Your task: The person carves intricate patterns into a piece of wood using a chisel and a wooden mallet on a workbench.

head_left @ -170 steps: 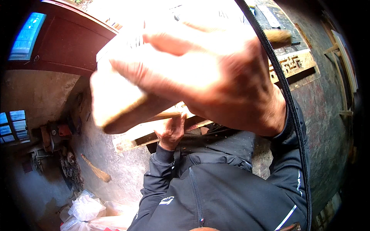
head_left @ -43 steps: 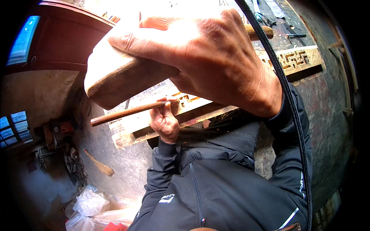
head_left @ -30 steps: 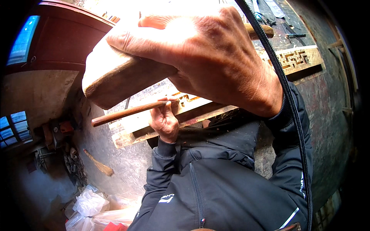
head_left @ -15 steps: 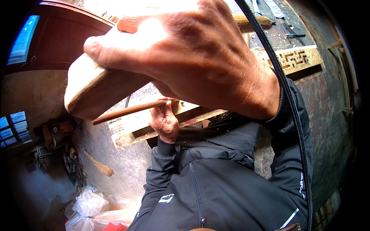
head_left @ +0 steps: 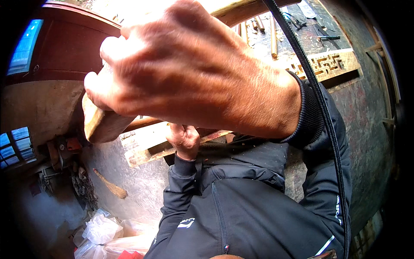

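Close to the camera, my right hand is closed around a wooden mallet; its thick, pale-edged block shows below the fingers and a wooden length of it runs out at the top. Farther down, my left hand is closed on a chisel with a long brown wooden handle. The chisel's working end is hidden behind my right hand and wrist. Beneath my left hand lies a thick wooden board, mostly covered by my hands.
A board with a cut-out lattice pattern lies at the right of the worktable. Several wooden-handled tools and pliers lie beyond it. A broom and plastic bags are on the floor at left.
My right hand and the mallet have shifted; the block end sits slightly lower and is more covered by the fingers. The far wooden part has swung up. My left hand stays put.
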`<state>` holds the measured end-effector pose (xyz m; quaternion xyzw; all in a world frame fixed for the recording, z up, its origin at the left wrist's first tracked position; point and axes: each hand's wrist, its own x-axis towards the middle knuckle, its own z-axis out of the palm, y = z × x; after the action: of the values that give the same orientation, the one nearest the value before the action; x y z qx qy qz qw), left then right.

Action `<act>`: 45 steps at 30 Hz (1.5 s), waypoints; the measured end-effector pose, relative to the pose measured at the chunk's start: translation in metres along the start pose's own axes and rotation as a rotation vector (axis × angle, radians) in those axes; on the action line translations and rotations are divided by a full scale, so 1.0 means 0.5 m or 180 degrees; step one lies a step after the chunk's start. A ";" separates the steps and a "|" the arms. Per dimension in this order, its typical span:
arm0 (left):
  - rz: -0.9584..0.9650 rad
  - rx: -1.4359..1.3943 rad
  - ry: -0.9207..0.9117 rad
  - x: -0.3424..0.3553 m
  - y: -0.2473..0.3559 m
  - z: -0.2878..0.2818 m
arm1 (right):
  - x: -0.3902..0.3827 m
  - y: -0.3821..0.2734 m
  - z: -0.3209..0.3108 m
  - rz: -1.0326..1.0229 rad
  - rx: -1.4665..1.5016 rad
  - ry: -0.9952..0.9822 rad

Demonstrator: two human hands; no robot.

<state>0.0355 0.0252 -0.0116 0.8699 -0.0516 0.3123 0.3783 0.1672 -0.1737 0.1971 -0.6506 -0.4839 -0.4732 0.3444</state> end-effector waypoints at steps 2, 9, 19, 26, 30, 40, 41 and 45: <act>0.0147 -0.0030 0.0023 0.002 -0.001 0.004 | 0.014 0.006 -0.015 -0.0011 0.0140 -0.0004; 0.0842 0.0133 -0.0050 0.054 0.062 -0.010 | 0.018 -0.016 0.008 0.0048 -0.0377 0.0233; 0.0778 0.0527 -0.0321 0.033 0.031 -0.011 | 0.005 0.009 -0.017 -0.0182 0.0483 0.0149; 0.0774 0.0535 -0.0351 0.028 0.022 -0.011 | 0.001 0.017 -0.011 -0.0113 0.0658 0.0408; 0.0816 0.0603 -0.0408 0.024 0.018 -0.010 | 0.019 0.022 -0.042 -0.0223 0.0498 -0.0253; 0.0868 0.0974 -0.0706 0.035 0.004 -0.005 | 0.019 0.022 -0.072 -0.0155 0.0381 -0.0534; 0.0867 0.1114 -0.0644 0.036 0.012 -0.002 | 0.017 0.023 -0.075 -0.0102 0.0351 -0.0520; 0.0924 0.0953 -0.0357 0.054 0.043 -0.001 | -0.001 0.028 -0.065 0.0176 0.0250 -0.0354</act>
<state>0.0500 0.0144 0.0180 0.9158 -0.1504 0.3188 0.1924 0.1711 -0.2076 0.2071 -0.6750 -0.5023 -0.4074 0.3552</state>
